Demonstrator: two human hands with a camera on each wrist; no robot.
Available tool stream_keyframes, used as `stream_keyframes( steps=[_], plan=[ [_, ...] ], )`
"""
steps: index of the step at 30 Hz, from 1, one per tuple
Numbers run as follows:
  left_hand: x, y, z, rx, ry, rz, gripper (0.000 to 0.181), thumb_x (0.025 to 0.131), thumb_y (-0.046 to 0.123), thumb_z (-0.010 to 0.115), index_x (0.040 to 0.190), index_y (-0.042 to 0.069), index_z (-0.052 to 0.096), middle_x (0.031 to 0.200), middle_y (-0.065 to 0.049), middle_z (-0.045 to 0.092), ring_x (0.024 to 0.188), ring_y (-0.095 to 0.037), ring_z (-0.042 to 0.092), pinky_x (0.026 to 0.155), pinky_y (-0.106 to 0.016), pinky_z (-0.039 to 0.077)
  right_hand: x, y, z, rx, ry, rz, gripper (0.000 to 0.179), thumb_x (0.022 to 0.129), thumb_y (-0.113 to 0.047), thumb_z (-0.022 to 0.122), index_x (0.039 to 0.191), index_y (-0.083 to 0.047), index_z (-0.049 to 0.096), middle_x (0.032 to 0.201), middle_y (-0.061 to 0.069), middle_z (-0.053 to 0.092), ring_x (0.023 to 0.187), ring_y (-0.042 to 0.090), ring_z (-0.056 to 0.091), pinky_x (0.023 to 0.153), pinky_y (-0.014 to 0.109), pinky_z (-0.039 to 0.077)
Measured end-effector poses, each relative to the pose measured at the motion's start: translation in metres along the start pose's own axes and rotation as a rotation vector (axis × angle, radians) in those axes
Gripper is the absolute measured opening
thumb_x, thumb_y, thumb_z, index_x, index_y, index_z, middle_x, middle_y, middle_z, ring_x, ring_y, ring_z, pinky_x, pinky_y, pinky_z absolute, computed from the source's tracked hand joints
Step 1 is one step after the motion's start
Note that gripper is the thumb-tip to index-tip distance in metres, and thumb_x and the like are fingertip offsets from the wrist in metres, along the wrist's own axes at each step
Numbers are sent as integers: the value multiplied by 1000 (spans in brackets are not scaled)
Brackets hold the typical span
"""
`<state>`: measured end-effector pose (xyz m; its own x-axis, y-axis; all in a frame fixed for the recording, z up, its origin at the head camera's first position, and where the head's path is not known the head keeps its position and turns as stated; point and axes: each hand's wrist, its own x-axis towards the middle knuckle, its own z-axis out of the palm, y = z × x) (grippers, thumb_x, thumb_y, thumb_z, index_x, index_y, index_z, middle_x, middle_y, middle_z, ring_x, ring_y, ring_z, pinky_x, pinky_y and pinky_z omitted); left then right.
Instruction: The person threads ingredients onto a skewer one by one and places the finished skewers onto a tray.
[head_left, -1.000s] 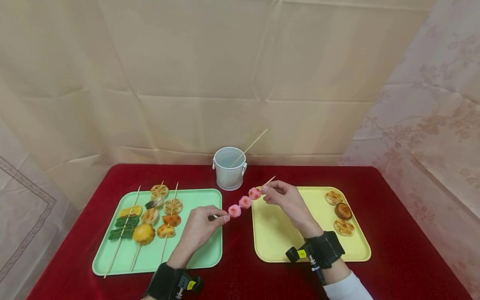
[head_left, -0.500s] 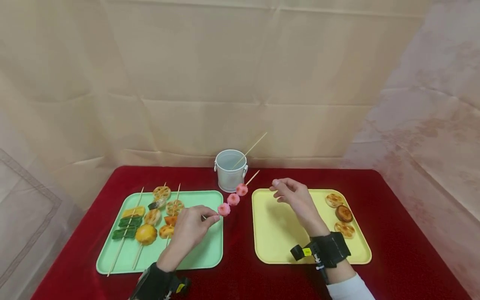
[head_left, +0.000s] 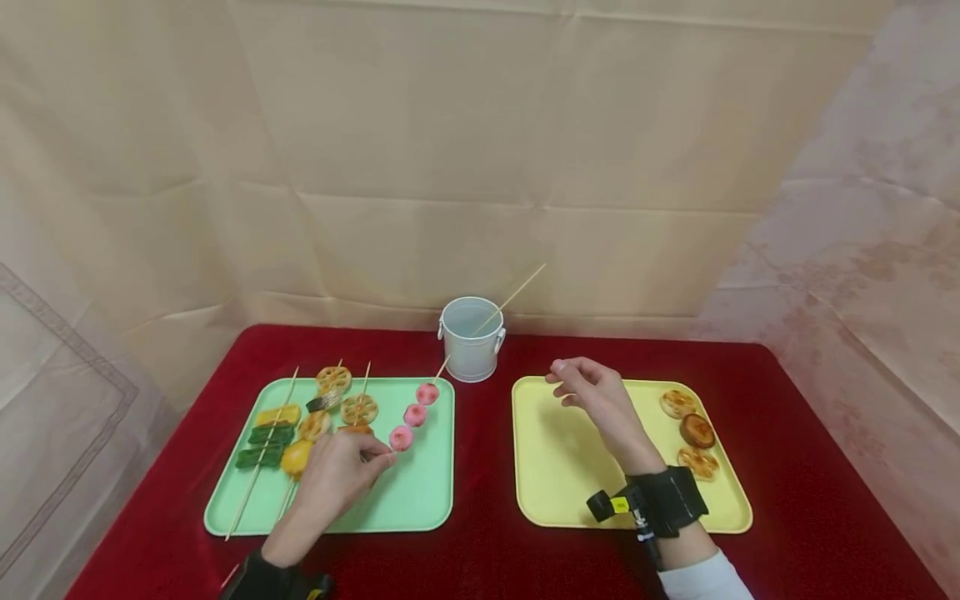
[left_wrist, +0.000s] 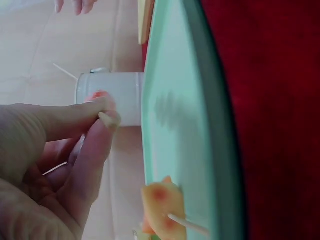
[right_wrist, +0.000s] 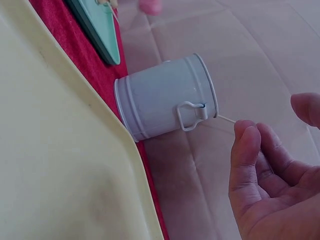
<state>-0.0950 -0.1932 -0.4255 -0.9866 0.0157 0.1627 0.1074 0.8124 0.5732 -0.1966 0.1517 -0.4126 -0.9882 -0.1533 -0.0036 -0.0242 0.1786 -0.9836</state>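
Note:
Between thumb and index finger my left hand (head_left: 333, 477) pinches the lower end of a skewer of three pink balls (head_left: 415, 415). That skewer slants up and away over the right side of the mint-green tray (head_left: 423, 500), its pointed tip near the far edge. A faint shadow lies on the tray below the pinching fingers in the left wrist view. My right hand (head_left: 603, 408) hovers over the yellow tray (head_left: 551, 487) with loosely bent fingers and nothing in them; thumb and fingers stand apart in the right wrist view (right_wrist: 272, 175).
Several loaded skewers lie on the green tray's left side, among them one with green pieces (head_left: 267, 445). A white bucket (head_left: 470, 354) with one bare stick (head_left: 525, 284) stands behind the gap between trays. Lotus slices (head_left: 697, 463) and a brown round piece (head_left: 697, 431) lie on the yellow tray.
My right hand has let go of the pink skewer's upper end and moved slightly right. The left hand has carried the skewer left, from between the trays to over the green tray.

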Motion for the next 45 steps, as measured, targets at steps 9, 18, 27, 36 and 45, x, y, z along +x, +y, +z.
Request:
stream_keyframes(
  steps=[9,18,27,36,45],
  plan=[
    [-3,-13,5,22,-12,-49,21,82,4,84,65,12,76,50,11,48,48,-6,39,48,-21,25,-1,0,-1,-20,-26,21,49,100,-45,67,120,0,66,119,25,69,107,43,64,86,31,57],
    [-7,-19,7,48,-8,-79,21,81,2,83,65,12,73,51,10,48,48,-6,38,48,-21,25,1,1,0,-15,-38,20,48,101,-43,66,120,0,66,118,27,68,100,35,66,86,32,58],
    [-6,-19,9,20,-79,-139,28,81,9,87,59,15,70,48,12,34,49,-7,30,49,-21,18,1,1,1,-15,-45,10,44,102,-40,66,119,1,66,109,20,71,99,32,66,85,31,58],
    [-5,-16,0,80,-58,-101,13,86,18,85,76,10,81,48,9,35,48,-8,30,49,-22,19,2,0,2,-18,-50,8,52,102,-40,65,123,8,63,106,19,71,97,30,67,85,30,58],
    [17,7,-12,86,150,10,15,92,23,79,98,10,82,59,5,61,48,-8,44,46,-28,28,1,0,2,-22,-46,18,52,102,-42,66,122,6,64,105,17,72,96,28,67,84,29,58]
  ],
)
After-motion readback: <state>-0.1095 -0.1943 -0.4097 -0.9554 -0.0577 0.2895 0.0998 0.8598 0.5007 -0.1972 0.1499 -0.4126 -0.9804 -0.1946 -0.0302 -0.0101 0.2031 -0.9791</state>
